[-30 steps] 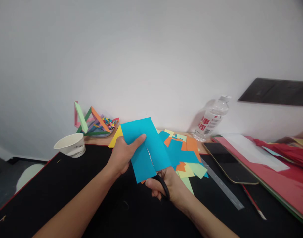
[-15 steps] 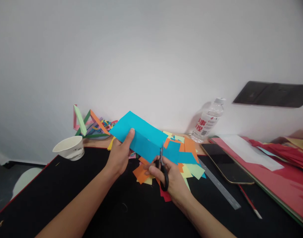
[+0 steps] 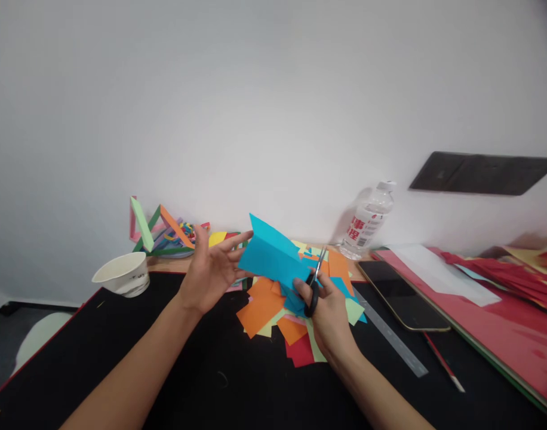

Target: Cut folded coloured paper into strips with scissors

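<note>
Blue paper: a folded sheet of bright blue paper [image 3: 273, 255], matte and smooth, with a crisp crease and sharp corners. It is held in the air above the middle of the black mat [image 3: 121, 358], between the two hands.
Left hand: the left hand [image 3: 208, 272] is spread wide with its fingers straight. The fingertips are at the sheet's left edge and grip nothing. Whether they touch the paper cannot be told.
Right hand: the right hand [image 3: 331, 313] is curled through the black handles of the scissors [image 3: 315, 285], and its fingers meet the sheet's lower right corner.
Scissors: slim metal blades point up and away, just right of the sheet. Glossy plastic loops.
Handling: the sheet is probably very light and floppy. It likely bends under its own weight away from the fold and tears or creases easily. It is not slippery.
Where to hold: a pinch close to the crease is probably best, since the doubled layers look stiffest there.
Scraps: flat orange, yellow-green and red offcuts [image 3: 262, 307] lie piled beneath the hands.
Around: a white paper cup [image 3: 121, 275] sits at the far left. A clear bottle [image 3: 366, 222] leans on the wall at the far right, with a dark phone [image 3: 403, 289] and a grey ruler [image 3: 392, 340] nearer.
</note>
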The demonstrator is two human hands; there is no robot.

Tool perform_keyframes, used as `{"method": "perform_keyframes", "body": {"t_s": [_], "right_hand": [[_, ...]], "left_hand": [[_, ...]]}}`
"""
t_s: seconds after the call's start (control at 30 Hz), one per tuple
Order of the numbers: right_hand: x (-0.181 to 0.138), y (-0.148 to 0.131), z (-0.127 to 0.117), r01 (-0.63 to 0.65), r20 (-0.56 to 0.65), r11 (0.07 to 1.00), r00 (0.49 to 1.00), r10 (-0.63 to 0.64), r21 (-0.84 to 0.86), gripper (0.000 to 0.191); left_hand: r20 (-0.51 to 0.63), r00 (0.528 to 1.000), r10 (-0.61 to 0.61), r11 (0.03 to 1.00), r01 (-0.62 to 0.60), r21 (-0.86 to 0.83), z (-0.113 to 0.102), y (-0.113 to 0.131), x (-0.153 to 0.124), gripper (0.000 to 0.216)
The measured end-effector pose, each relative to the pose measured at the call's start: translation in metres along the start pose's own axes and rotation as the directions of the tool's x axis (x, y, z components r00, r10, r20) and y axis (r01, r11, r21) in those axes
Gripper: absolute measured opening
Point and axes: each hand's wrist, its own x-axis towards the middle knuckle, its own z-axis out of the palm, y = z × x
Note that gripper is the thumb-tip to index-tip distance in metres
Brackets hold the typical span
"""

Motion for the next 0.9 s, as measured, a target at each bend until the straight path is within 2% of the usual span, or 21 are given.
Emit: {"method": "perform_keyframes", "body": {"t_s": [0.07,0.17,0.23,0.3,0.47,0.57,0.63,0.77,0.9], "right_hand": [[0.003,0.001,-0.002,0.034,-0.008,0.999,0.999,-0.034,-0.010,0.034],[0.005,0.001,-0.004,0.071,-0.013,0.997,0.997,-0.072,-0.020,0.032],[0.006,0.000,-0.004,0.098,-0.015,0.995,0.995,-0.099,-0.027,0.031],[0.006,-0.001,-0.004,0.121,-0.014,0.992,0.992,-0.122,-0.034,0.029],[0.005,-0.002,-0.004,0.137,-0.001,0.990,0.991,-0.137,-0.043,0.027],[0.005,-0.002,-0.004,0.121,0.015,0.992,0.993,-0.120,-0.048,0.026],[0.005,-0.002,-0.003,0.115,0.021,0.992,0.993,-0.114,-0.050,0.025],[0.005,-0.002,-0.002,0.110,0.007,0.992,0.994,-0.110,-0.057,0.027],[0.005,-0.002,-0.001,0.099,-0.039,0.992,0.994,-0.102,-0.080,0.034]], "left_hand": [[-0.021,0.994,-0.107,0.994,0.107,-0.018,-0.004,0.002,0.002,0.082],[0.009,0.966,-0.259,0.966,0.259,0.025,-0.006,-0.001,0.004,0.080],[0.024,0.950,-0.313,0.948,0.310,0.073,-0.007,-0.004,0.005,0.079],[0.008,0.951,-0.308,0.946,0.306,0.107,-0.007,-0.007,0.005,0.078],[-0.080,0.982,-0.172,0.973,0.182,0.140,-0.008,-0.011,0.008,0.075],[-0.020,0.987,-0.157,0.978,0.158,0.133,-0.009,-0.012,0.007,0.074],[0.061,0.973,-0.224,0.968,0.214,0.129,-0.011,-0.012,0.007,0.079],[0.164,0.905,-0.394,0.913,0.364,0.185,-0.014,-0.014,0.006,0.087],[0.189,0.885,-0.425,0.882,0.359,0.304,-0.014,-0.016,0.002,0.077]]}}
